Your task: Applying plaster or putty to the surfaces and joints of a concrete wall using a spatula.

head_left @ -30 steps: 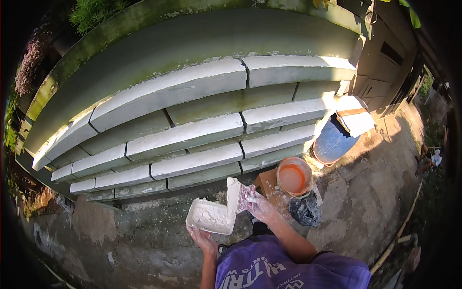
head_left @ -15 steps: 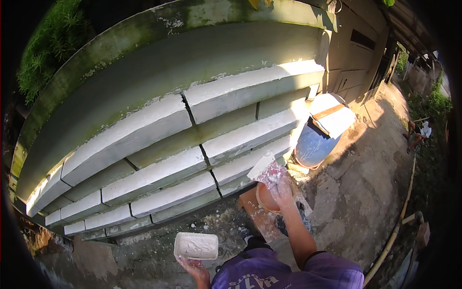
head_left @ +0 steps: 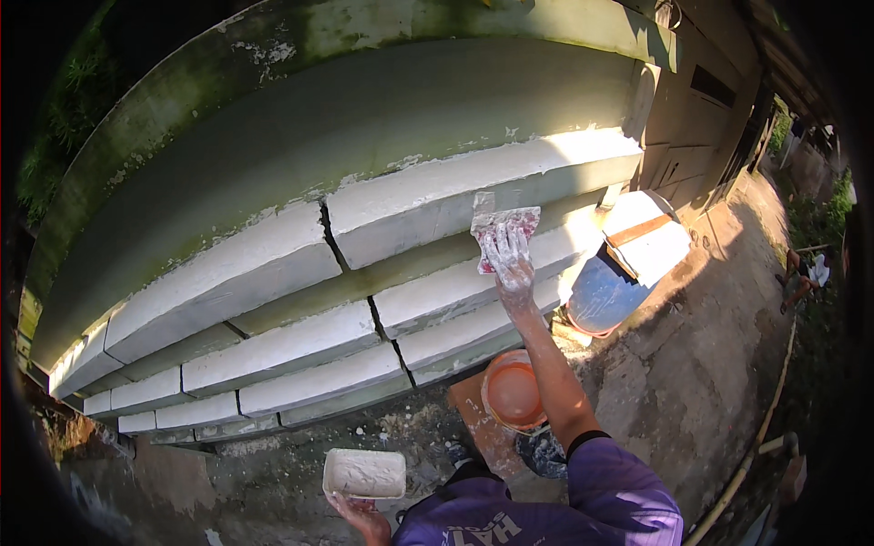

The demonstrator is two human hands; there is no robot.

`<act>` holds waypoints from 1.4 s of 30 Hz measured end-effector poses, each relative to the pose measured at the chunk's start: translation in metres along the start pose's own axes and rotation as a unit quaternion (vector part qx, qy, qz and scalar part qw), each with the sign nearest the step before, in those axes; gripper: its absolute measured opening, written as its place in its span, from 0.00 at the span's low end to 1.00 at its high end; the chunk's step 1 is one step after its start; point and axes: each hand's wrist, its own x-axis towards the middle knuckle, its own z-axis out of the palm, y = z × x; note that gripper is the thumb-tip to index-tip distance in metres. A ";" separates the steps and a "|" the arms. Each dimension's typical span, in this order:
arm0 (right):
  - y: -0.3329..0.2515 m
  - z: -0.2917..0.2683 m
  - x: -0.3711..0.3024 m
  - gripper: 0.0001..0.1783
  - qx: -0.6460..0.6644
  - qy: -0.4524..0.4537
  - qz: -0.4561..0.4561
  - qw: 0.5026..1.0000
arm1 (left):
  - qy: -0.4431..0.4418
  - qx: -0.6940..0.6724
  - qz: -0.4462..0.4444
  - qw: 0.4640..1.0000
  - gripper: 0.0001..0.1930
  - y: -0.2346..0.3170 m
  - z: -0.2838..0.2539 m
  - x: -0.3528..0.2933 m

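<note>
My right hand (head_left: 510, 259), coated in white paste, is closed on a flat putty spreader (head_left: 519, 218) with red showing through the white smears. Its edge lies against the front face of the upper white ledge (head_left: 569, 177) on the wall, beside a small greyish patch. Low in the view, my left hand (head_left: 362, 517) grips a white rectangular tub (head_left: 364, 473) from beneath. White putty covers the inside of the tub. My fingers under it are partly hidden.
An orange bucket (head_left: 514, 391) stands on a brown board by my feet, a dark paste-smeared bucket (head_left: 544, 452) beside it. Farther right is a blue drum (head_left: 605, 287) with a white board and a wooden strip on top. Stepped white ledges (head_left: 291, 337) run along the wall.
My right hand with the spreader has moved up from over the orange bucket to the upper ledge, uncovering the bucket. My left hand still holds the tub, slightly lower and farther left.
</note>
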 end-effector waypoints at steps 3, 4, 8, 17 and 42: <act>-0.015 -0.008 -0.037 0.28 0.081 -0.060 0.000 0.995 | -0.010 -0.054 0.025 0.998 0.37 -0.005 0.004 0.001; -0.023 -0.013 -0.043 0.28 0.084 -0.065 -0.007 0.994 | 0.003 -0.045 0.023 0.999 0.37 -0.006 0.004 0.001; -0.036 -0.031 -0.025 0.28 0.054 0.015 0.023 0.998 | 0.040 -0.027 0.016 0.999 0.39 -0.009 0.005 0.005; -0.099 0.025 0.052 0.35 0.133 0.074 0.293 0.944 | 0.024 -0.024 0.017 0.999 0.36 -0.013 0.005 0.008; -0.173 0.032 0.108 0.31 0.295 0.138 0.454 0.829 | 0.080 -0.034 0.000 0.996 0.34 0.001 -0.012 0.012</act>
